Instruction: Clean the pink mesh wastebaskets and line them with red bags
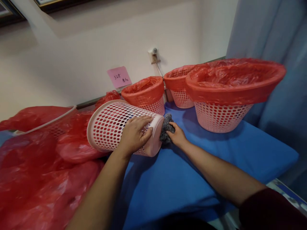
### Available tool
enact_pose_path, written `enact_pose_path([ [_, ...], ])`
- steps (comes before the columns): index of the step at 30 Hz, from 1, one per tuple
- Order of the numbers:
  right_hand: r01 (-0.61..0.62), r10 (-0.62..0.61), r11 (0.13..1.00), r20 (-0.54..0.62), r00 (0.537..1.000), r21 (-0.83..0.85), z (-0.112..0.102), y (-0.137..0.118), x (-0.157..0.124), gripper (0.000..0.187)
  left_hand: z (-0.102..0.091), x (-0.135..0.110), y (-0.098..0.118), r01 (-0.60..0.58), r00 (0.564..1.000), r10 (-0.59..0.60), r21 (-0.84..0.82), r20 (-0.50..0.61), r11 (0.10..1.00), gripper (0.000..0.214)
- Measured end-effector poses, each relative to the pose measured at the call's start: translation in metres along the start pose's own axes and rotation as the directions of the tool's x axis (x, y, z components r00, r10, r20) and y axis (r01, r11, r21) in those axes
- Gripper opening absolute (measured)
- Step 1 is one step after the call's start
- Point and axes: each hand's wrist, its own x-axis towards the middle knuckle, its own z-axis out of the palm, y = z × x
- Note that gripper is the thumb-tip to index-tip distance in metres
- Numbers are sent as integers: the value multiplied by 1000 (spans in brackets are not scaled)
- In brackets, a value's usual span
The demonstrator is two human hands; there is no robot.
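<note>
A pale pink perforated wastebasket [109,123] lies on its side, its rim toward the left and its base toward the right. My left hand [135,132] rests on its upper side near the base, fingers stretched along the wall. In my right hand [177,134] is a grey cloth [166,127], pinched between thumb and fingers and pressed against the basket's base. Red plastic bags [48,179] are heaped to the left of the basket.
Red-lined baskets stand behind and to the right: a small one [153,107], another [183,99] and a large one [223,119]. They share a blue-covered table [182,188]. A pink note [119,77] and a socket [153,56] are on the wall. A blue curtain [278,83] hangs at right.
</note>
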Motion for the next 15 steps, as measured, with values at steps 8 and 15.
enact_pose_path([
  [8, -99, 99, 995, -27, 995, 4, -6, 22, 5, 35, 4, 0, 0, -7, 1000, 6, -10, -15, 1000, 41],
  [15, -122, 128, 988, -72, 989, 91, -33, 12, 11, 44, -30, -28, -36, 215, 882, -223, -66, -415, 974, 48],
])
